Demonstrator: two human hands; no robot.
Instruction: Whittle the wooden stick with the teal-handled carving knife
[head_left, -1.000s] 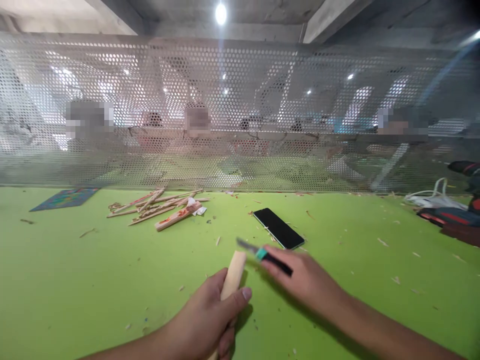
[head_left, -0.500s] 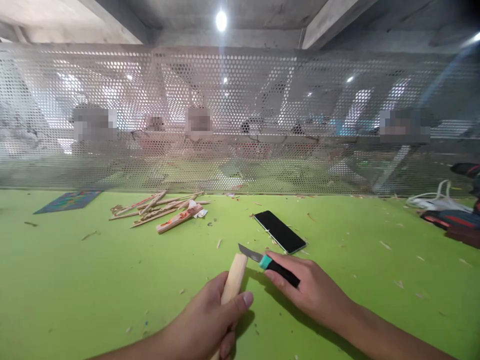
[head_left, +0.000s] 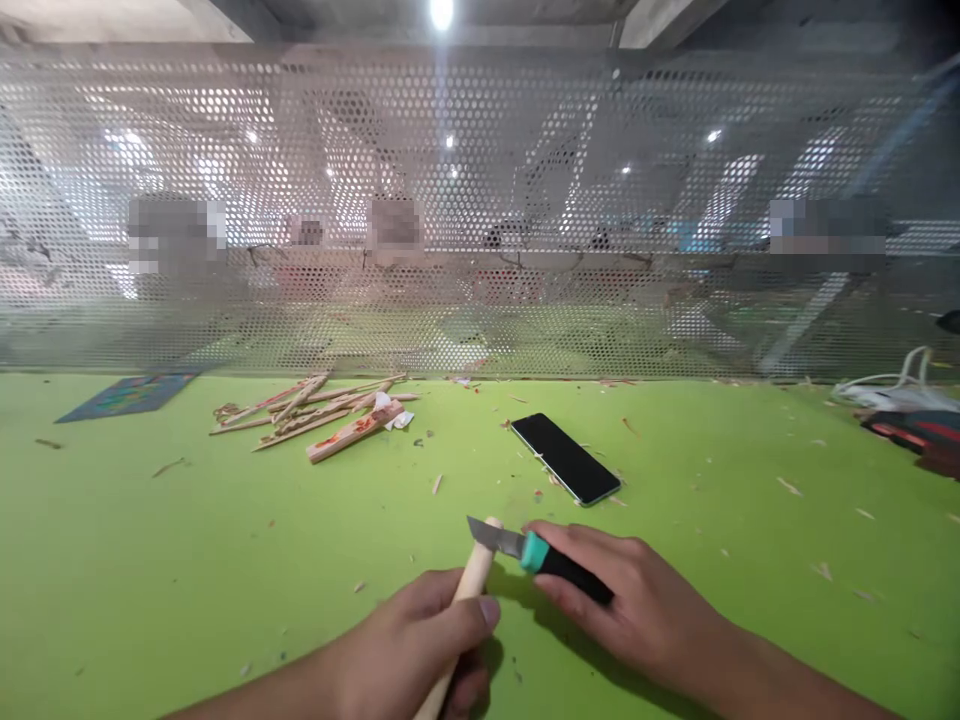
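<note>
Left hand point(head_left: 416, 640) folds fingers point(head_left: 441, 586) round a stick point(head_left: 474, 575); right hand point(head_left: 637, 600) pinches a knife point(head_left: 535, 552), blade point(head_left: 510, 542) across the stick's tip.

stick point(head_left: 471, 582): lower end cropped | red-black tool point(head_left: 913, 432): right side cropped

A single head-worn camera looks forward and down — the person's hands point(head_left: 646, 605) near at the bottom, bench point(head_left: 150, 560) stretching ahead, perforated screen point(head_left: 465, 310) facing it beyond.
</note>
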